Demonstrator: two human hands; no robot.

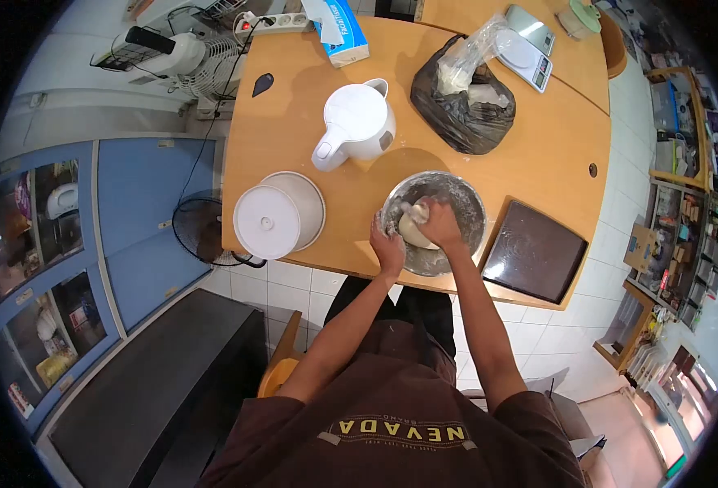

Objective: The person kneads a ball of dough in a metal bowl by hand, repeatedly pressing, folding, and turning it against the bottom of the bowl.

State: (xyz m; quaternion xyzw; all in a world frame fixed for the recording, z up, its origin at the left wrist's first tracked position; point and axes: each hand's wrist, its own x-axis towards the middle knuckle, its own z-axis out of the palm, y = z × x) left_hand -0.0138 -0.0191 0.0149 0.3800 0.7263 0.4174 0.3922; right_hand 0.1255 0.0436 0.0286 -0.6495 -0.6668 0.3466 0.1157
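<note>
A metal mixing bowl (474, 203) stands at the table's front edge, its inner wall smeared with pale flour. Inside it lies a lump of whitish dough (413, 234). My right hand (442, 223) reaches into the bowl, its fingers curled over the dough's upper side and dusted with flour. On the bowl's left rim, my left hand (387, 247) grips the edge, with some flour on its fingers. Part of the dough is hidden under my right hand.
Left of the bowl are a lidded white container (268, 221) and a white electric kettle (357, 118). A dark baking tray (535, 250) lies at the right. Farther back are a black plastic bag (465, 122), a kitchen scale (525, 50) and a tissue pack (344, 37).
</note>
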